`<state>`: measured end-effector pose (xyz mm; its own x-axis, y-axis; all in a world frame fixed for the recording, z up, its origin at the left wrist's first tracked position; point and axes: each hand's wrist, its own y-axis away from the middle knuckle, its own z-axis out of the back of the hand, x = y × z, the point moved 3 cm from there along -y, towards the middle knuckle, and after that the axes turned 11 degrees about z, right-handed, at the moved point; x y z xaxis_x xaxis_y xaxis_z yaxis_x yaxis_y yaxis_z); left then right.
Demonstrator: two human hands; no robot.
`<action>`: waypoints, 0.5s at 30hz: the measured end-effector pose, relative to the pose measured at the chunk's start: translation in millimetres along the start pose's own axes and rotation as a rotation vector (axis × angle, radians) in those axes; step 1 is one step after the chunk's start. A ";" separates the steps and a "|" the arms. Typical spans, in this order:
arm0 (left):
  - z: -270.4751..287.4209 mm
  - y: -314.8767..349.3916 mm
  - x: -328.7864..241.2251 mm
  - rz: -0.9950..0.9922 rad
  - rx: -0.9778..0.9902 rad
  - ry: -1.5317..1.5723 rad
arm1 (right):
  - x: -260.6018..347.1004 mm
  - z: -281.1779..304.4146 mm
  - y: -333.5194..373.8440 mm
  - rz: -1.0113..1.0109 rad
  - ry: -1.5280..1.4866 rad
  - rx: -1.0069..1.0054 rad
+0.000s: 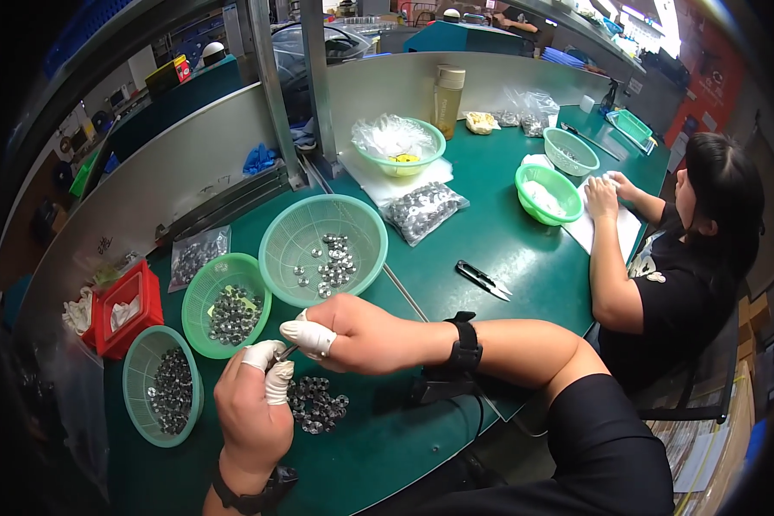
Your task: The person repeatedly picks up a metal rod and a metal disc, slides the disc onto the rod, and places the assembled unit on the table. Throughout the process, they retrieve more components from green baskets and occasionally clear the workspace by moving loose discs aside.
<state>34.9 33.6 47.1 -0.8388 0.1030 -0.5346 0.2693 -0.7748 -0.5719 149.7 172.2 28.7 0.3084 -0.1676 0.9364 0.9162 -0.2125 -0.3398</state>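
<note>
My left hand and my right hand meet above the near left of the table, both closed, with white finger cots on thumbs and fingertips. A thin metal rod-like tool sticks out of my right hand's pinch toward the left fingertips. What the left fingers pinch is mostly hidden; a bit of dark metal shows there. Beneath the hands lies a pile of small round metal parts. Just beyond are a green basket and a larger pale green basket, both holding such parts.
Another basket of dark parts and a red bin stand at left. Thread snips lie mid-table. Bagged parts, a bowl with plastic bags and a bottle stand farther back. A co-worker sits at right beside green baskets.
</note>
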 end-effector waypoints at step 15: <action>-23.2 8.0 15.9 0.363 0.180 0.540 | 14.1 0.9 3.6 0.154 0.319 -0.071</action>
<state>34.7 43.5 19.5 -0.3427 0.0776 -0.9362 0.3671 -0.9063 -0.2095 157.6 169.8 40.8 0.3358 -0.4926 0.8028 0.8415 -0.2260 -0.4907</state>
